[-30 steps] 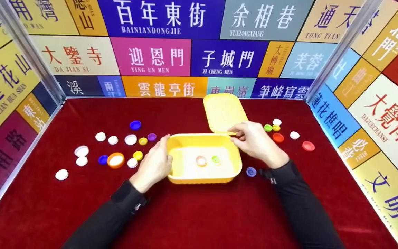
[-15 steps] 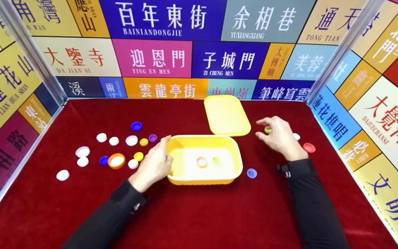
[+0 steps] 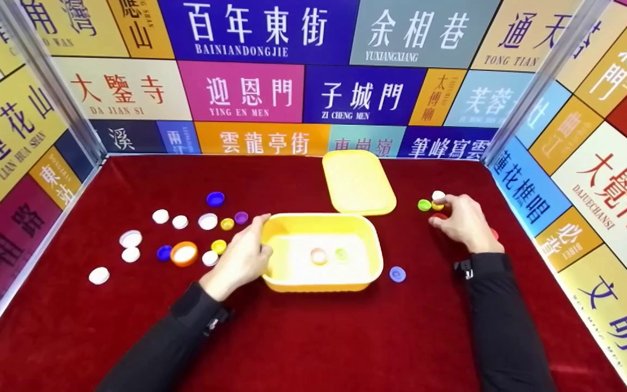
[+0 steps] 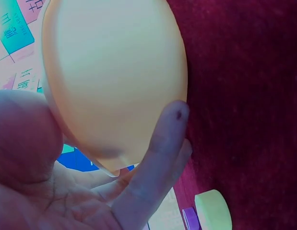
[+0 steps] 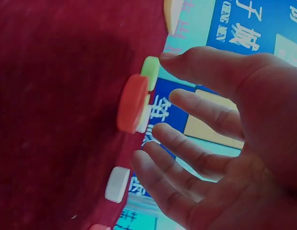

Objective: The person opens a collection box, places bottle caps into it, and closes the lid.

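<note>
The table [image 3: 313,337], covered in red cloth, is walled on three sides by sign panels: back edge just behind the lid [image 3: 358,182], side panels slanting in at L and R. Open cloth is seen across the whole near half, btwn and around both sleeves; more bare cloth lies at far L behind the caps.

The yellow box [image 3: 374,260] sits at centre, its lid lying flat just behind it, touching or nearly touching its far R corner. Two caps are seen inside the box, a pale ring and a green one.

The left hand [image 3: 243,256] is pressed against the box's L wall, thumb up by the rim, fingers laid straight along the side; in the left wrist view a finger [image 4: 162,143] is seen flat on the yellow wall.

The right hand [image 3: 463,223] is set well R of the box, near the R panel, fingers apart and loosely bent, nothing seen gripped. The red cap [image 5: 132,103] lies just under the fingertips; contact cannot be told. Green cap [image 3: 424,205], a small yellow cap and white cap [image 3: 438,195] are clustered just beyond the fingertips. A blue cap [image 3: 397,274] lies alone on the cloth just R of the box's near corner.

L of the box, a scatter of white, blue, purple, yellow caps and one orange-rimmed cap [image 3: 184,253] is spread out, w/ gaps btwn most.
</note>
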### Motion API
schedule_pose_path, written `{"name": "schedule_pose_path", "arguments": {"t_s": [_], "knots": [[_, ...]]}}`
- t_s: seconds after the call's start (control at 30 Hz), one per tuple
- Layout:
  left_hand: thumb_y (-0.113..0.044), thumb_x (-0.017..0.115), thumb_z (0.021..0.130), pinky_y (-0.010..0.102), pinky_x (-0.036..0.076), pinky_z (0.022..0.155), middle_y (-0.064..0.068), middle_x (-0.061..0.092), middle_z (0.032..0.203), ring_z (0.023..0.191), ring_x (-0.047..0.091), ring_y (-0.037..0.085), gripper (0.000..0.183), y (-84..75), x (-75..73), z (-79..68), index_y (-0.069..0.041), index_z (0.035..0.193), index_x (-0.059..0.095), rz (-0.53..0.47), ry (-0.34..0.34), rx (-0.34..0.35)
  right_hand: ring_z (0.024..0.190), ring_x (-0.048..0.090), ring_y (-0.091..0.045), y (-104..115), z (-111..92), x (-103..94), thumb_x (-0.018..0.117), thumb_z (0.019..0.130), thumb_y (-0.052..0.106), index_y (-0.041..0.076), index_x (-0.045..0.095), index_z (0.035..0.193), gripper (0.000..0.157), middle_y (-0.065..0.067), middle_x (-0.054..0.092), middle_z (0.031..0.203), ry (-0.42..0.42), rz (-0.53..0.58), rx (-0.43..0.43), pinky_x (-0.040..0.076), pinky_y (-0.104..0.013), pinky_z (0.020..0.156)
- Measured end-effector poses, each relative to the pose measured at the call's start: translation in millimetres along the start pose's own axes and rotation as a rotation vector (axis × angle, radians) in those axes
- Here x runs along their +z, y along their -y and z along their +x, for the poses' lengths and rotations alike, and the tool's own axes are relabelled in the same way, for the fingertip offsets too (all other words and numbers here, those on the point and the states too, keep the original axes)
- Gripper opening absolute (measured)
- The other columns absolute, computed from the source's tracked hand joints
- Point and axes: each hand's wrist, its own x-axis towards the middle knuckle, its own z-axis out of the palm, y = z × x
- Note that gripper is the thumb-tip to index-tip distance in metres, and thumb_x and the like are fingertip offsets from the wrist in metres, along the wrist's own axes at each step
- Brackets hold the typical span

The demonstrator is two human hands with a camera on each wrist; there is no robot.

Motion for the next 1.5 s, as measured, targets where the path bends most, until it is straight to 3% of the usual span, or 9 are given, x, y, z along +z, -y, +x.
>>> {"name": "schedule_pose_path", "arguments": {"t_s": [0.2,0.63,1.03,1.23,1.5], "knots": [[0.001,0.061,0.108,0.058,0.055,0.129,0.025,0.059,0.173,0.149,0.069,0.041,0.068,-1.2,-0.2,-0.8,0.002,0.174,0.044,-0.003,-0.002,0.009,0.132,0.068,-0.055,-8.6,0.4,0.9,0.087,0.102,0.015,-0.005,0.076,0.144,0.048,-0.036,0.076,0.141,0.046,0.008,0.034,0.052,-0.069,0.12],[0.001,0.062,0.108,0.056,0.06,0.121,0.025,0.065,0.166,0.136,0.072,0.04,0.068,0.0,-0.6,-1.2,0.0,0.174,0.044,-0.014,0.002,-0.001,0.122,0.078,-0.05,-4.3,1.4,2.2,0.086,0.101,0.013,-0.004,0.081,0.136,0.039,-0.031,0.082,0.133,0.08,-0.019,0.027,0.058,-0.064,0.112],[0.0,0.062,0.109,0.057,0.056,0.127,0.025,0.06,0.172,0.146,0.07,0.041,0.067,-0.4,-0.7,-1.0,0.001,0.174,0.044,-0.008,-0.002,0.003,0.129,0.074,-0.052,1.3,2.5,0.5,0.086,0.102,0.012,-0.004,0.083,0.134,0.035,-0.031,0.083,0.132,0.091,-0.034,0.015,0.058,-0.066,0.114],[0.0,0.063,0.109,0.058,0.056,0.128,0.026,0.06,0.172,0.146,0.07,0.041,0.068,-0.3,-0.6,-1.7,0.002,0.174,0.043,-0.005,0.0,0.008,0.127,0.073,-0.051,17.4,0.9,-3.1,0.085,0.104,0.013,-0.003,0.082,0.137,0.037,-0.03,0.082,0.134,0.071,-0.029,-0.005,0.06,-0.066,0.114],[0.0,0.062,0.109,0.058,0.058,0.125,0.025,0.061,0.17,0.142,0.071,0.041,0.068,-0.6,-1.1,-0.9,0.0,0.174,0.044,-0.006,0.003,0.003,0.109,0.078,-0.043,55.7,-4.5,-10.1,0.087,0.103,0.014,0.002,0.085,0.134,0.033,-0.024,0.085,0.127,0.043,-0.014,-0.085,0.063,-0.058,0.099]]}}
